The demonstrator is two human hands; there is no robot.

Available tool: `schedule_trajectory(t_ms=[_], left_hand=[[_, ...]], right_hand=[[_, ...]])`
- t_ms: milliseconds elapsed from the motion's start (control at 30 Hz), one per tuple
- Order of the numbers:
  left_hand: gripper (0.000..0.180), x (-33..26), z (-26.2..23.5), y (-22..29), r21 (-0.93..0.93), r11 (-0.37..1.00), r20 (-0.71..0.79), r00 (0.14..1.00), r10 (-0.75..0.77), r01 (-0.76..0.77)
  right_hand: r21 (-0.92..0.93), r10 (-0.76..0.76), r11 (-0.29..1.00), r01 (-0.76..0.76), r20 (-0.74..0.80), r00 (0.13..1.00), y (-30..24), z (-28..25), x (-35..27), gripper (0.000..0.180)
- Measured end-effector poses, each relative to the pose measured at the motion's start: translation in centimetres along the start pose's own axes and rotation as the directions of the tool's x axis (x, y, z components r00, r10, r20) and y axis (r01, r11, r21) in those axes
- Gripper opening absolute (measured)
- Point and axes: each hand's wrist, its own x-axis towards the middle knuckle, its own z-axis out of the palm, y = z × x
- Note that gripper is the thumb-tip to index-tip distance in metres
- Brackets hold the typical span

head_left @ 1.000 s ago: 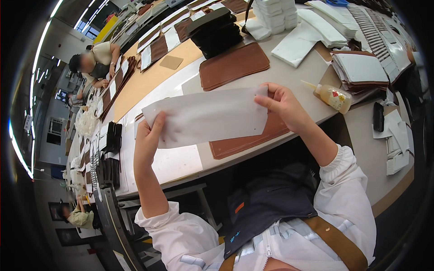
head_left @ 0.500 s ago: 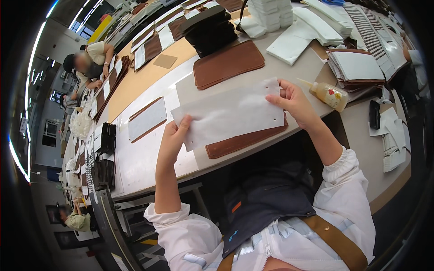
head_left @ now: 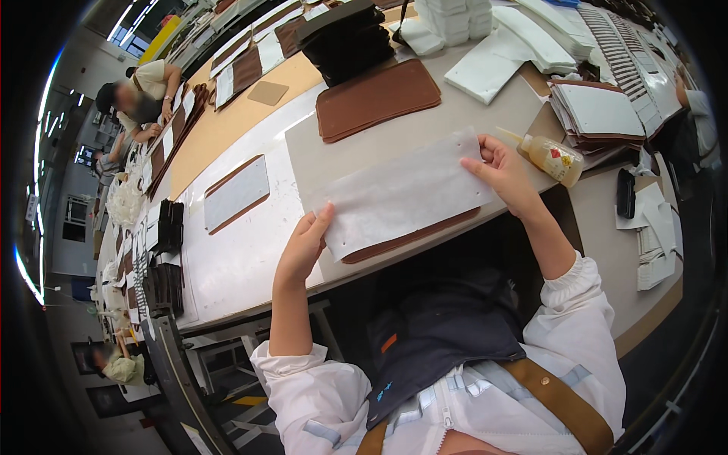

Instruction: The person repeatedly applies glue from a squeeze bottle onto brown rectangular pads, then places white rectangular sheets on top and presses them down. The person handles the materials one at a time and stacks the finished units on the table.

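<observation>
Between both hands I hold a white rectangular sheet (head_left: pixel 406 196) with small holes near its corners. My left hand (head_left: pixel 302 244) pinches its left end, thumb on top. At the right end, my right hand (head_left: pixel 500 173) grips the upper corner with thumb and curled fingers. Under the sheet, a brown leather panel (head_left: pixel 413 241) shows only along its front edge, by the table's near side. Whether the sheet touches it I cannot tell. Just beyond lies a stack of brown leather panels (head_left: pixel 379 98). To the left is another brown panel with a white sheet on it (head_left: pixel 237 195).
A glue bottle (head_left: pixel 556 161) lies tilted right of my right hand. Behind it sits a pile of white-topped brown panels (head_left: pixel 595 110). A tall dark stack (head_left: pixel 345 42) and white foam sheets (head_left: pixel 493 68) stand farther back. A co-worker (head_left: pixel 140 98) bends over the far left table.
The sheet's left end has come down and toward me, over the brown panel. My left hand has moved slightly right; both hands keep their hold.
</observation>
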Motion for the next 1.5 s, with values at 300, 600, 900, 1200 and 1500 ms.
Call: schedule_trajectory(t_ms=[300,600,900,1200,1500], left_hand=[[0.045,-0.4,2.5,2.5,0.004,0.965,-0.093,0.961,0.261,-0.262],[0.036,0.2,3.0,10.4,0.056,0.865,-0.083,0.862,0.501,-0.498],[0.029,2.4,12.2,10.7,-0.044,0.786,0.313,0.739,0.597,-0.617],[0.032,0.4,7.7,9.3,0.173,0.762,0.154,0.782,0.604,-0.624],[0.027,-3.0,1.0,4.3,0.167,0.857,-0.031,0.866,0.498,-0.487]], right_hand=[[-0.133,-0.044,0.99,0.046,0.021,0.999,0.0,-1.4,1.2,0.023],[-0.097,-0.016,0.995,0.017,0.007,1.0,-5.6,-2.8,6.1,0.024],[-0.189,-0.233,0.941,0.282,0.244,0.941,-6.4,1.2,2.1,0.028],[-0.991,-0.709,-0.108,0.074,0.129,0.693,-8.8,-9.6,10.5,0.026],[-0.628,-0.148,-0.765,-0.143,-0.044,0.988,-3.7,-17.4,16.4,0.018]])
